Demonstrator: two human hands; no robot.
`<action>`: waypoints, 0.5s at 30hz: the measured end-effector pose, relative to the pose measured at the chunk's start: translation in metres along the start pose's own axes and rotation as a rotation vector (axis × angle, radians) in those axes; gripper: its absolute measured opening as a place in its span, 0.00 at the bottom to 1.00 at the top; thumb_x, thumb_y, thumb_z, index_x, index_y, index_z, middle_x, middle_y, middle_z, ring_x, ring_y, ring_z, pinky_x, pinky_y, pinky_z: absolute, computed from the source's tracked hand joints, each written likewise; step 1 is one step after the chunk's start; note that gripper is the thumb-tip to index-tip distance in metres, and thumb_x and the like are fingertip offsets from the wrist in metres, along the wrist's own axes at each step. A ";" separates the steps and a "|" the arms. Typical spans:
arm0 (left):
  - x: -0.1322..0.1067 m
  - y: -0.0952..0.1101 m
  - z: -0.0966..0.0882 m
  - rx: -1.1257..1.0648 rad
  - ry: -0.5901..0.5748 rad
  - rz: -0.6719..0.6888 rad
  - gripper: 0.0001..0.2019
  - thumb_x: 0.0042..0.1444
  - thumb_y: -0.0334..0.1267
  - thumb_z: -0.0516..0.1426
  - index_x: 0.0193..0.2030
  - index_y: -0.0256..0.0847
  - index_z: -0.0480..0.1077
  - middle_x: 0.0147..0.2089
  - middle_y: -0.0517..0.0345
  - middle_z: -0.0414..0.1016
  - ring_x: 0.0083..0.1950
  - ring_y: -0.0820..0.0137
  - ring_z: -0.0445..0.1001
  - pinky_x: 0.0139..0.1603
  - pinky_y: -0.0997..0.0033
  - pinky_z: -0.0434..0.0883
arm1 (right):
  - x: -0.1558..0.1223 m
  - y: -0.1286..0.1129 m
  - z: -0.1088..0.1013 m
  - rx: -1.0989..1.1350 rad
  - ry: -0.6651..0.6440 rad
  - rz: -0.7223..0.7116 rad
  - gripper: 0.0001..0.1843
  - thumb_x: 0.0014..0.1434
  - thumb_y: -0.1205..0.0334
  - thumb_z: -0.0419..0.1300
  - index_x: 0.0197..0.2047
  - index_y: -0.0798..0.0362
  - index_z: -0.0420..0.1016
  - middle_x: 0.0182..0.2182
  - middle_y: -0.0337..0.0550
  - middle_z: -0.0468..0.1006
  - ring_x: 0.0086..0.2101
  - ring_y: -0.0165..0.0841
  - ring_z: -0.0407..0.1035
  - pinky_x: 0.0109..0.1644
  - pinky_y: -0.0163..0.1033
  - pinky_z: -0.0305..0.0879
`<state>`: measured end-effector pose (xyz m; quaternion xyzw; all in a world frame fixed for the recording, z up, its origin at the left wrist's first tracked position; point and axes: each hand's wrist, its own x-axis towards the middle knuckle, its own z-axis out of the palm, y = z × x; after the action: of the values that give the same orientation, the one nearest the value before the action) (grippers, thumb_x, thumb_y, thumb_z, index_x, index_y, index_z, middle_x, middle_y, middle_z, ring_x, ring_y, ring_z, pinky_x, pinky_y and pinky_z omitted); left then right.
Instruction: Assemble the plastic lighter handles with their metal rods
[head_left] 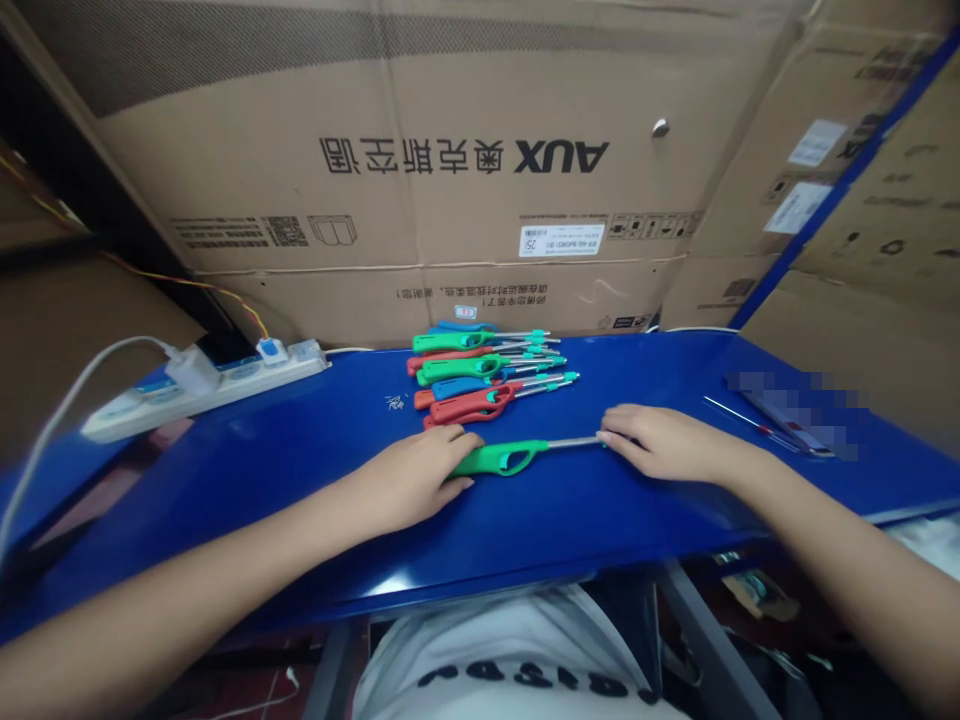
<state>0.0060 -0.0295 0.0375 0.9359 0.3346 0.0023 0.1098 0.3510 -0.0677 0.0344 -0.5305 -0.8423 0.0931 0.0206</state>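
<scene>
A green long-nosed gas lighter [484,460] lies level just above or on the blue table, its metal tube pointing right. My left hand [427,472] is closed round the back end of its handle. The thumb and fingers of my right hand [652,440] pinch the tip of the tube, and they hide most of that tip. Just behind is a pile of several similar lighters [472,405] in red, green, blue and orange, their tubes also pointing right.
The blue table [360,540] backs onto a large cardboard panel [450,90]. A white power strip [210,385] with plugs and cables is at the left. On the right lie thin rods [742,420] beside a partly blurred flat object [784,415].
</scene>
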 end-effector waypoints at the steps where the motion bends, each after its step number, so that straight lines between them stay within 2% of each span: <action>1: 0.000 -0.001 0.004 0.016 0.026 -0.006 0.15 0.66 0.37 0.55 0.59 0.41 0.68 0.54 0.48 0.72 0.55 0.58 0.74 0.53 0.60 0.72 | 0.006 0.000 -0.001 -0.055 0.009 -0.002 0.18 0.71 0.53 0.47 0.36 0.53 0.71 0.36 0.51 0.76 0.38 0.41 0.70 0.43 0.44 0.62; 4: 0.000 -0.001 0.011 0.041 0.056 -0.017 0.15 0.68 0.38 0.53 0.59 0.41 0.69 0.52 0.46 0.70 0.55 0.56 0.72 0.54 0.58 0.72 | 0.031 -0.014 -0.010 -0.114 0.029 -0.040 0.14 0.66 0.53 0.55 0.45 0.54 0.74 0.42 0.53 0.77 0.43 0.44 0.71 0.46 0.44 0.63; 6: 0.001 0.001 0.014 0.039 0.060 -0.025 0.16 0.67 0.38 0.54 0.60 0.41 0.69 0.52 0.46 0.70 0.55 0.56 0.72 0.55 0.56 0.72 | 0.052 -0.032 -0.017 -0.055 0.011 -0.121 0.17 0.63 0.50 0.60 0.48 0.54 0.73 0.45 0.52 0.77 0.43 0.42 0.71 0.45 0.42 0.64; 8: 0.003 0.000 0.017 0.015 0.088 -0.029 0.18 0.65 0.39 0.56 0.60 0.41 0.69 0.53 0.46 0.69 0.56 0.55 0.71 0.56 0.54 0.71 | 0.072 -0.050 -0.019 0.040 -0.026 -0.227 0.22 0.59 0.45 0.65 0.48 0.53 0.73 0.44 0.48 0.77 0.40 0.39 0.71 0.41 0.39 0.63; 12: 0.009 -0.014 0.025 -0.088 0.216 -0.022 0.22 0.61 0.47 0.61 0.59 0.41 0.71 0.55 0.46 0.70 0.57 0.55 0.71 0.58 0.54 0.71 | 0.097 -0.071 -0.009 0.062 -0.052 -0.304 0.28 0.51 0.38 0.69 0.42 0.52 0.71 0.37 0.42 0.76 0.33 0.34 0.67 0.31 0.35 0.55; 15: 0.016 -0.029 0.028 -0.208 0.359 0.016 0.21 0.56 0.52 0.64 0.52 0.43 0.75 0.50 0.51 0.74 0.52 0.58 0.74 0.54 0.58 0.73 | 0.100 -0.068 0.007 0.117 -0.035 -0.330 0.25 0.54 0.39 0.67 0.40 0.52 0.70 0.34 0.40 0.74 0.31 0.32 0.65 0.31 0.35 0.52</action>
<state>0.0027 -0.0037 0.0029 0.9066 0.3395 0.2046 0.1444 0.2457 -0.0078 0.0333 -0.3814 -0.9113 0.1464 0.0519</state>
